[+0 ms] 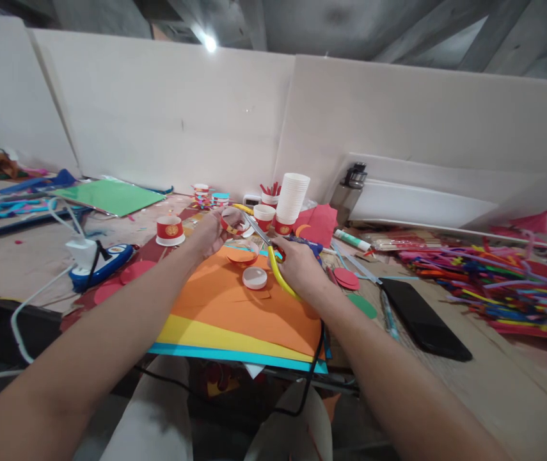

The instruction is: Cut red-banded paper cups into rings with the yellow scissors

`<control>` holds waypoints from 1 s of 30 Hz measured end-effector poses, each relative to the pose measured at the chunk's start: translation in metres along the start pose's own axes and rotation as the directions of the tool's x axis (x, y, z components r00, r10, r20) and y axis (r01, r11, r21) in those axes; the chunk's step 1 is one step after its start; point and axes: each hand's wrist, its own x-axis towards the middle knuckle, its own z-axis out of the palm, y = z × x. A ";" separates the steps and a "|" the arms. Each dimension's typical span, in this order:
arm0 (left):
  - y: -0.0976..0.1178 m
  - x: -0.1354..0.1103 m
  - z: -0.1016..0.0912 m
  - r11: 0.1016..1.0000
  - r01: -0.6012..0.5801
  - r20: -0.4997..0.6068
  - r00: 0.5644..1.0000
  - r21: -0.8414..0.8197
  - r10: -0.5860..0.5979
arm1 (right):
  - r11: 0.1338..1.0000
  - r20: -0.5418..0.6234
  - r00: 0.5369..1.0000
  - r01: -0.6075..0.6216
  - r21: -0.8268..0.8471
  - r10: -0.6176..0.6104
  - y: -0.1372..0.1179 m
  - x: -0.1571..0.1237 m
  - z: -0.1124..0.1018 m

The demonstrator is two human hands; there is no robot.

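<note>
My left hand (212, 232) grips a red paper cup piece (231, 226), cut to a ring-like band with a gold print. My right hand (298, 264) is closed on scissors with yellow handles (276, 267). Their metal blades (258, 229) point up and left, with the tips close beside the cup piece; whether they touch it I cannot tell. Below my hands, a white cup bottom (254, 278) and a curved red cup scrap (242, 257) lie on orange paper (215, 288). An upside-down red paper cup (170, 230) stands left of my left hand.
Stacked paper cups (293, 195) rise at the back, beside another cup (264, 216). A blue-and-white power strip (103, 266) with cables sits at left. At right lie a black phone (424, 318), a glue stick (352, 240) and colourful pipe cleaners (498, 282). A metal bottle (348, 195) leans behind.
</note>
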 end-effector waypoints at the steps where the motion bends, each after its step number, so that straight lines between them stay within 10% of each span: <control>1: 0.000 0.000 0.000 1.000 -0.007 -0.036 0.999 -0.005 0.007 | 1.000 -0.001 1.000 0.008 0.007 -0.008 0.001 0.000 0.000; 23: -0.006 0.003 -0.008 0.994 0.023 0.163 0.986 0.103 -0.039 | 1.000 -0.005 1.000 -0.002 -0.004 0.002 0.000 0.000 -0.001; 30: -0.002 0.001 -0.002 1.000 -0.006 0.003 1.000 0.030 0.006 | 0.998 -0.002 1.000 0.022 0.059 -0.022 0.003 -0.001 0.001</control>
